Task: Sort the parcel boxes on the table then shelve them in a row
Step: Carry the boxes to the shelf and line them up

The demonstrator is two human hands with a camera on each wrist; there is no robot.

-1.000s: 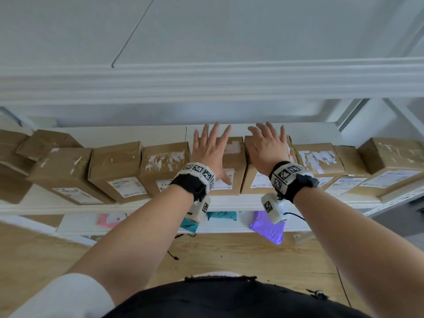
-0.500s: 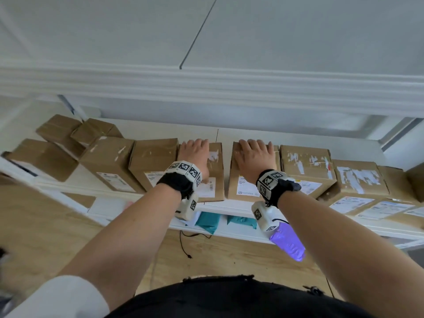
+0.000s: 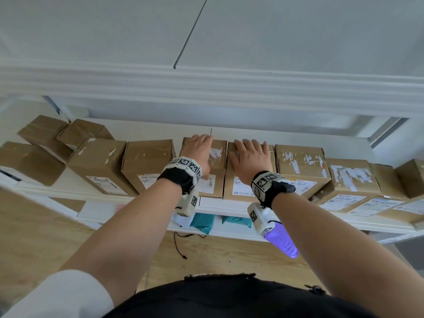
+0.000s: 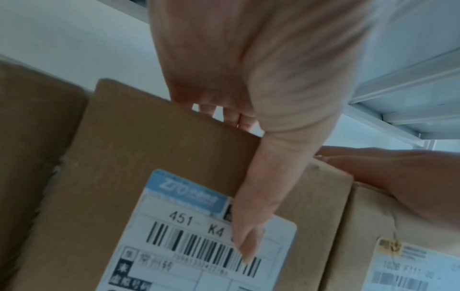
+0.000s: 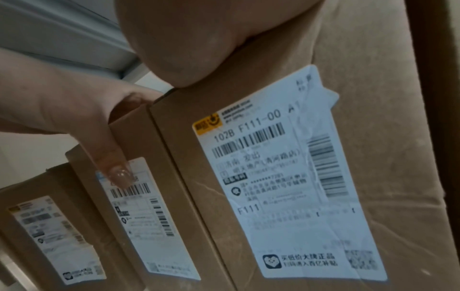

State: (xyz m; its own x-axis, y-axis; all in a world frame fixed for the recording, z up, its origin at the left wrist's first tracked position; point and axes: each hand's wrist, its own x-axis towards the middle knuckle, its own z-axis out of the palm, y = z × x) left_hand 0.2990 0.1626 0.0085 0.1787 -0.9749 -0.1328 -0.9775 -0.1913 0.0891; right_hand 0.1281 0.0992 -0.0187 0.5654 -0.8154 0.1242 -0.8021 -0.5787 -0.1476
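Brown parcel boxes stand in a row on a white shelf (image 3: 229, 204). My left hand (image 3: 199, 152) grips one middle box (image 3: 218, 161): its fingers bend over the far top edge and the thumb (image 4: 251, 216) presses down the front label. My right hand (image 3: 250, 154) holds the neighbouring box (image 3: 238, 189) on the right, palm on top and fingers bent at the far edge. The two boxes stand side by side and touch. In the right wrist view the palm (image 5: 179, 39) sits on the top front edge of that box (image 5: 273, 177).
More labelled boxes continue the row on the left (image 3: 146, 161) and right (image 3: 300, 166). A loose heap of boxes (image 3: 46, 134) lies at the far left. An upper shelf beam (image 3: 206, 88) hangs close overhead. Teal bags (image 3: 203, 222) and a purple bag (image 3: 282, 244) lie on the lower shelf.
Both hands had spread fingers over the box tops a second ago. They have come down and bent over the far edges of the two middle boxes.
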